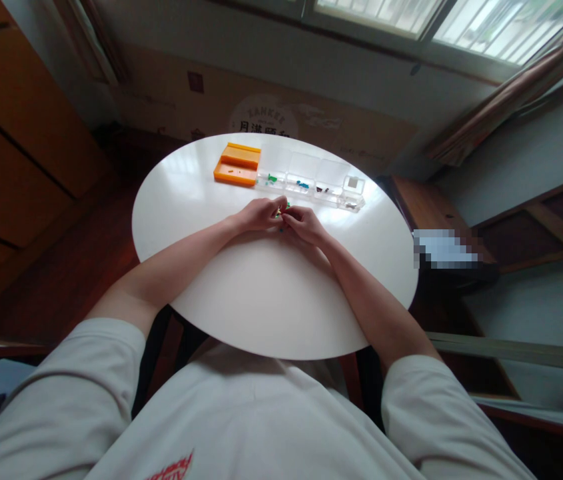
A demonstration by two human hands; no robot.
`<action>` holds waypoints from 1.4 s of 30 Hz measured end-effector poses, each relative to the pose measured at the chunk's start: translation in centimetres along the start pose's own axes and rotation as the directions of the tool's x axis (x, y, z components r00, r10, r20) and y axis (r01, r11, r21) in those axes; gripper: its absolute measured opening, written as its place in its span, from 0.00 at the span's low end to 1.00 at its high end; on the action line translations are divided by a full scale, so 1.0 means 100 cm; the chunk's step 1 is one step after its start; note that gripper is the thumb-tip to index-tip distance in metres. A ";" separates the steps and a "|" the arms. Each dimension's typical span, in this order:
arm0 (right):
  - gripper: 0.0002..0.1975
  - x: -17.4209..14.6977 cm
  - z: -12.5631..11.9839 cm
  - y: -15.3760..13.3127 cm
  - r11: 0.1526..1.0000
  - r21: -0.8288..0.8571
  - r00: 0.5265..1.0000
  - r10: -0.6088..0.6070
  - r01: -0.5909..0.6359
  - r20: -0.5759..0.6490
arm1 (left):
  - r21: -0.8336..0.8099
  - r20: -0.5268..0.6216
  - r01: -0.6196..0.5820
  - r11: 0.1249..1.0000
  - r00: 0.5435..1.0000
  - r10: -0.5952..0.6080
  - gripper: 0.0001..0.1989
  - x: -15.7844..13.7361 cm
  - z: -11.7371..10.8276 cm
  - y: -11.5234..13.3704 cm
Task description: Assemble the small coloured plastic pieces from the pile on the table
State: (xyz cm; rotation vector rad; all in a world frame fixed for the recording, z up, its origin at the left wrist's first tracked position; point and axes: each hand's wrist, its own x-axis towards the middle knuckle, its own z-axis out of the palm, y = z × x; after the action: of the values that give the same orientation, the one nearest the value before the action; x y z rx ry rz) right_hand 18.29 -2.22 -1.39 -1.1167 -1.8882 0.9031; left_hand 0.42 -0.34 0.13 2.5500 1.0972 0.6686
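Observation:
Over the far half of the white table, my left hand [260, 213] and my right hand [305, 225] meet, fingertips pinched together. Between them shows a small green and yellow piece [279, 213], mostly covered by the fingers; its exact kind cannot be made out. Both hands are closed around it. A tiny blue bit [282, 230] shows just below the fingertips. Just beyond the hands stands a clear compartment box [331, 198] with its lids raised. Small green pieces [272, 178], blue pieces [302, 185] and dark pieces [321, 190] lie in separate compartments.
An orange box [235, 179], its lid open, sits left of the clear box with a few small yellowish bits inside. The oval white table [256, 300] has its near edge against my body. A brown wooden cabinet [411, 207] stands to the right, a wall behind.

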 end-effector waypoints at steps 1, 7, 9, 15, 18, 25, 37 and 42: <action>0.13 0.000 0.000 0.001 1.000 0.000 1.000 0.002 -0.002 -0.002 | 0.005 -0.001 0.001 1.000 1.000 -0.001 0.14 0.000 0.000 0.000; 0.14 0.000 0.000 0.002 1.000 0.009 1.000 0.009 -0.009 0.005 | 0.037 0.005 0.013 0.999 1.000 -0.013 0.15 0.000 -0.001 0.002; 0.14 0.000 0.000 0.001 1.000 0.010 1.000 0.008 -0.008 0.008 | 0.045 0.007 0.013 0.999 1.000 -0.013 0.16 0.000 -0.001 0.002; 0.13 0.000 -0.001 0.001 1.000 -0.011 1.000 0.000 0.000 0.004 | 0.035 0.004 0.007 0.999 1.000 -0.007 0.15 0.001 0.001 0.001; 0.13 -0.001 -0.001 0.001 1.000 -0.014 1.000 0.002 -0.002 0.006 | 0.030 0.004 0.010 0.999 1.000 -0.010 0.15 0.001 0.001 0.000; 0.13 -0.002 0.000 -0.002 1.000 0.014 1.000 0.015 -0.015 0.013 | 0.010 0.016 0.016 1.000 1.000 -0.016 0.16 0.001 0.000 0.002; 0.13 0.000 0.000 0.003 0.999 0.033 1.000 0.009 -0.009 0.005 | 0.058 0.018 -0.006 0.998 1.000 0.005 0.16 0.001 0.000 0.001; 0.14 0.001 0.000 0.002 1.000 0.012 1.000 0.008 -0.008 0.002 | 0.044 0.025 -0.010 0.999 1.000 0.009 0.15 0.000 -0.002 0.003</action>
State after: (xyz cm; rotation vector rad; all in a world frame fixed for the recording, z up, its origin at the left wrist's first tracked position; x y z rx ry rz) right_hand 18.32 -2.06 -1.58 -1.1174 -1.8791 0.9190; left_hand 0.45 -0.53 0.45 2.5956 1.1043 0.6198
